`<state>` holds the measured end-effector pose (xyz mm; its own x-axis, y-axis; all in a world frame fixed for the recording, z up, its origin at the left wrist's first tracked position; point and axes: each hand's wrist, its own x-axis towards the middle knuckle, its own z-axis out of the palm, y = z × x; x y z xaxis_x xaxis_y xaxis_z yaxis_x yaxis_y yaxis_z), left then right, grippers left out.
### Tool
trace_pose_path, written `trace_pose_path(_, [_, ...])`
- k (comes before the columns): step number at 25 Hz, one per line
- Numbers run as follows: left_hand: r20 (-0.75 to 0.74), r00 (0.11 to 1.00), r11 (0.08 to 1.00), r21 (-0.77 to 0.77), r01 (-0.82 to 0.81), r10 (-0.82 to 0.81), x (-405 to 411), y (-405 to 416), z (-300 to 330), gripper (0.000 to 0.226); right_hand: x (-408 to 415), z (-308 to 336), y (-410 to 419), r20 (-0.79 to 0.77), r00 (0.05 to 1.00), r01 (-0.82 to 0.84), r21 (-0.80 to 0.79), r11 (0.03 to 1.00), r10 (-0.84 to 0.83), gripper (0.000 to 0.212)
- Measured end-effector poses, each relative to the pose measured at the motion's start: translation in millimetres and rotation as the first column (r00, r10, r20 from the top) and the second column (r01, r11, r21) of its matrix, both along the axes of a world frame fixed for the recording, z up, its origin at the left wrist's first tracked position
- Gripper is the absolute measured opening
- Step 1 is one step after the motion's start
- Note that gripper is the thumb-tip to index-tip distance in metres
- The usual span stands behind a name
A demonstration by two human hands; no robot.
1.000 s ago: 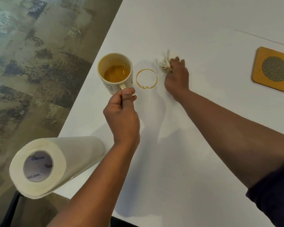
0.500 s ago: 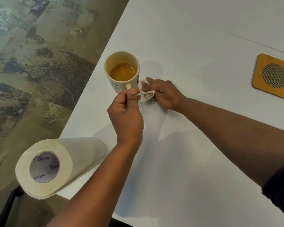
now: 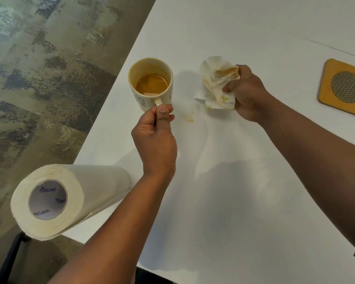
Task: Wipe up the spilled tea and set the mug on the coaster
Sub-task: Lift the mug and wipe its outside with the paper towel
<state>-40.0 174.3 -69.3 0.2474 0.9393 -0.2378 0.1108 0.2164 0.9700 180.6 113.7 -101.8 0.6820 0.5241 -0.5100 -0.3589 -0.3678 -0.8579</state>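
A cream mug (image 3: pixel 150 83) half full of amber tea is held just above the white table (image 3: pixel 234 181) near its left edge. My left hand (image 3: pixel 155 138) grips its handle, thumb on top. My right hand (image 3: pixel 247 95) holds a crumpled paper towel (image 3: pixel 217 85) with yellow tea stains, lifted off the table to the right of the mug. A small smear of tea (image 3: pixel 190 116) lies on the table between the hands. The square wooden coaster (image 3: pixel 345 89) with a round mesh centre sits at the far right, bare.
A roll of paper towel (image 3: pixel 70 195) lies on its side at the table's near left corner, overhanging the edge. Beyond the left edge is mottled carpet (image 3: pixel 39 78). A dark chair leg (image 3: pixel 10 259) shows under the roll.
The tea ring is wiped down to a small smear. My right hand swept the towel over it beside the mug, then lifted away to the right, stained side showing. The mug stayed held.
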Motion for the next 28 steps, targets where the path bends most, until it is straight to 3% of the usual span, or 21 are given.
trace_pose_path(2, [-0.007, 1.000, 1.000, 0.001, -0.002, 0.002, -0.4, 1.0, 0.8, 0.015, 0.3, -2.5, 2.9, 0.256, 0.967, 0.014, -0.083, 0.996, 0.008, 0.054])
trace_pose_path(4, [-0.013, 1.000, 1.000, -0.001, -0.007, 0.007, -0.2, 1.8, 1.4, 0.014, -4.8, -7.9, 8.9, 0.545, 0.835, 0.022, -0.175, 0.984, 0.078, 0.055])
trace_pose_path(6, [-0.017, 1.000, 1.000, 0.000, -0.009, 0.009, -0.5, 2.1, 1.0, 0.017, -16.5, -20.1, 13.5, 0.671, 0.704, -0.031, -0.297, 0.954, 0.232, 0.057])
trace_pose_path(9, [-0.023, 1.000, 1.000, 0.008, -0.006, 0.006, -1.6, 3.3, -1.4, 0.020, -40.3, -41.3, 11.8, 0.684, 0.615, -0.138, -0.398, 0.907, 0.393, 0.055])
trace_pose_path(12, [-0.029, 1.000, 1.000, 0.004, -0.012, 0.012, -1.5, 2.5, -1.5, 0.019, -63.4, -50.6, 6.7, 0.643, 0.642, -0.167, -0.414, 0.895, 0.418, 0.058])
trace_pose_path(16, [0.005, 1.000, 1.000, 0.001, -0.002, 0.002, -1.3, 1.7, 1.3, 0.017, -89.0, -46.6, 2.0, 0.598, 0.659, -0.320, -0.325, 0.890, 0.455, 0.054])
trace_pose_path(19, [0.020, 1.000, 1.000, -0.002, 0.005, -0.005, -1.4, 1.1, 4.1, 0.017, -99.2, -41.2, -11.5, 0.584, 0.595, -0.474, -0.300, 0.828, 0.552, 0.047])
trace_pose_path(21, [0.018, 1.000, 1.000, 0.003, 0.008, -0.008, -2.0, 0.8, 6.0, 0.017, -96.7, -32.7, -20.3, 0.485, 0.649, -0.512, -0.293, 0.808, 0.587, 0.045])
trace_pose_path(23, [-0.008, 1.000, 1.000, 0.015, 0.004, -0.004, -3.5, -0.1, 7.8, 0.016, -87.5, -19.4, -27.7, 0.251, 0.832, -0.469, -0.158, 0.869, 0.495, 0.048])
trace_pose_path(25, [0.003, 1.000, 1.000, 0.020, 0.010, -0.010, -4.8, -1.3, 8.9, 0.016, -75.3, -8.1, -35.1, -0.050, 0.973, -0.222, 0.038, 0.974, 0.224, 0.053])
trace_pose_path(27, [0.012, 1.000, 0.999, 0.028, 0.017, -0.017, -5.2, -2.3, 9.0, 0.016, -64.2, -3.1, -40.9, -0.283, 0.959, 0.052, 0.111, 0.992, -0.019, 0.058])
trace_pose_path(28, [0.000, 1.000, 0.999, 0.036, 0.018, -0.018, -5.2, -2.3, 9.4, 0.015, -61.0, -3.1, -41.9, -0.315, 0.946, 0.120, 0.098, 0.988, -0.084, 0.058])
